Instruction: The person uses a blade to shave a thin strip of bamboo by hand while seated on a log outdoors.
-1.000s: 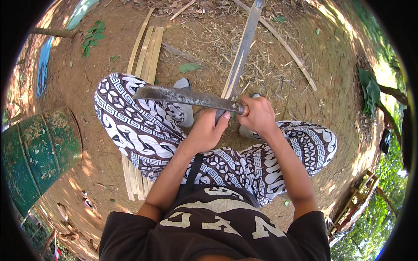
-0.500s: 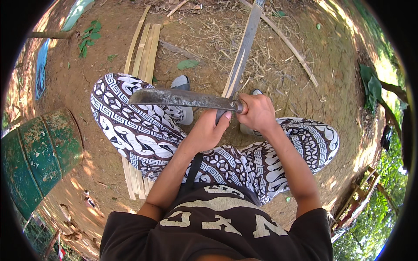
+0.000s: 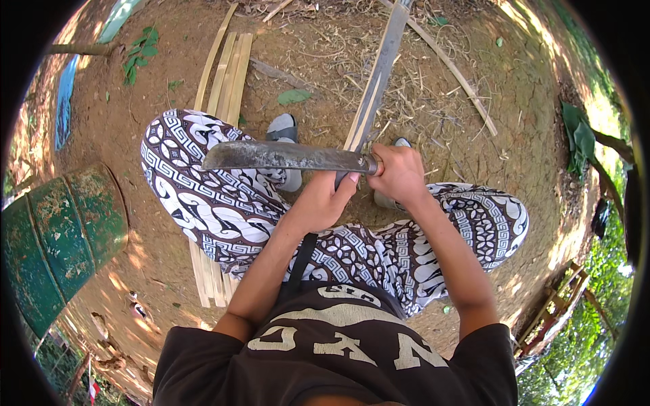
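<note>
My right hand (image 3: 399, 174) swallows most of the knife (image 3: 284, 157)! It crosses the strip (image 3: 380, 78), hiding a stretch; whether it bites, I can't tell. The strip's far end? Cropped up top! My leg (image 3: 210, 183) covers the middle of the slats (image 3: 233, 78); the drum (image 3: 74, 230) runs out of view.

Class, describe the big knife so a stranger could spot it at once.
Start at the patterned trousers; between the trouser legs is the right hand. It grips the big knife, which points left. Unlike the pale, narrow strips on the ground, it is grey, mottled and blunt-ended.
</note>
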`<state>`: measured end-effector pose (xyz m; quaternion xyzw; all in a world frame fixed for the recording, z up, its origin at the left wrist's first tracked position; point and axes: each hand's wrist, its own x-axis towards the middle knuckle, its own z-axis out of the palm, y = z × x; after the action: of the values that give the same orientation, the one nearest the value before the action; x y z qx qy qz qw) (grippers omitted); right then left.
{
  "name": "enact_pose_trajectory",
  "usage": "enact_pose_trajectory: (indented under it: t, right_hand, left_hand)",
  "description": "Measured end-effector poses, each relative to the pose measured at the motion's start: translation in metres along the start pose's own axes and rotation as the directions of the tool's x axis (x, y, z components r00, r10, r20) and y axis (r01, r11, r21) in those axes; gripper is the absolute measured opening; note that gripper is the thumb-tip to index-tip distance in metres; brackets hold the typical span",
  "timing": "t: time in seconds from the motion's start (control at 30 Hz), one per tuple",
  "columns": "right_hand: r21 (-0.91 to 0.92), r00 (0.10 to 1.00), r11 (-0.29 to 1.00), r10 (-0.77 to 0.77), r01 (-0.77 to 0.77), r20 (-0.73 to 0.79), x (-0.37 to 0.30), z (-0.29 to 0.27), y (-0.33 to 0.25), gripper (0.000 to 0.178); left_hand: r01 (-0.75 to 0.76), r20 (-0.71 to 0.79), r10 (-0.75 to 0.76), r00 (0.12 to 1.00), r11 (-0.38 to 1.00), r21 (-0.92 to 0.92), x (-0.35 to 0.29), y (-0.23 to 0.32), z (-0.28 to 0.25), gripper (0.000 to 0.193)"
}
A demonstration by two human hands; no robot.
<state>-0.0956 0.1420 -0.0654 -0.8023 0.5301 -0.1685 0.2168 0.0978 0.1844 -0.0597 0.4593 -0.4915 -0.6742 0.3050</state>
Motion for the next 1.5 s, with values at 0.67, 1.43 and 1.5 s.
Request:
enact_pose_trajectory:
  t: [0.67, 1.43, 1.5]
  right_hand:
    - [0.111, 0.981, 0.980, 0.174, -0.164, -0.084, 0.006, -0.038, 0.009, 0.014]
    - [-0.079, 0.740, 0.764, 0.587, -0.641, -0.329, 0.031, -0.020, 0.100, 0.017]
    - [-0.095, 0.587, 0.643, 0.617, -0.760, -0.524, 0.035, -0.050, 0.149, 0.024]
  left_hand:
    - [0.153, 0.064, -0.139, 0.988, 0.866, -0.476, -0.002, 0.030, 0.001, 0.021]
    - [0.146, 0.111, -0.106, 0.988, 0.869, -0.472, -0.017, 0.018, 0.009, 0.022]
    - [0.163, 0.101, -0.131, 0.986, 0.869, -0.467, -0.020, 0.020, 0.002, 0.021]
